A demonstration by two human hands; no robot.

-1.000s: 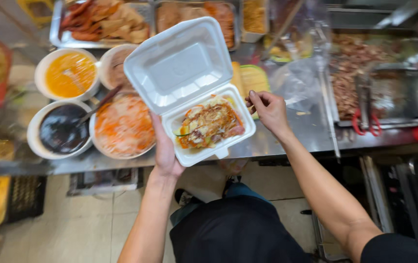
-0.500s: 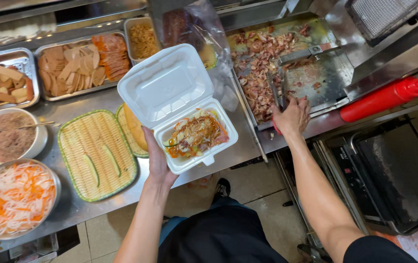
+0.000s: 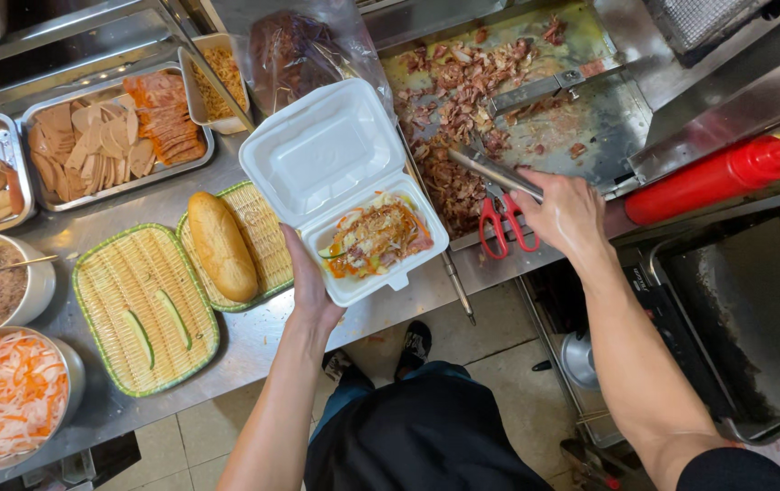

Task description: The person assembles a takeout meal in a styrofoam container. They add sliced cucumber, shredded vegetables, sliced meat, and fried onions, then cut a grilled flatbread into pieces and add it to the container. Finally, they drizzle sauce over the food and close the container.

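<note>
Steel counter (image 3: 254, 341), seen from above, with a griddle (image 3: 590, 118) of chopped meat (image 3: 449, 100) on the right; against the view of a second ago, when the person stood at the sauce bowls, the camera now looks down on the griddle end of the counter, and the right hand (image 3: 565, 214), then empty beside the box, is now laid over the tongs (image 3: 490, 171), its fingers curled on the metal arms just above the red-handled scissors (image 3: 504, 227); whether the grip is fully closed cannot be told; by this reading, work has passed from the cold fillings to the hot meat. White foam box (image 3: 345, 195), lid open, is carried above the counter edge between the woven trays and the griddle, filled half resting on the left hand (image 3: 308, 282), which is clamped under it with the thumb along its near side; its long axis runs from the food half near the person up and left to the lid, which tilts away toward the pans. Bread roll (image 3: 222, 245) lies on a woven tray (image 3: 267, 236); red squeeze bottle (image 3: 713, 177) lies on its side, nozzle pointing right.
</note>
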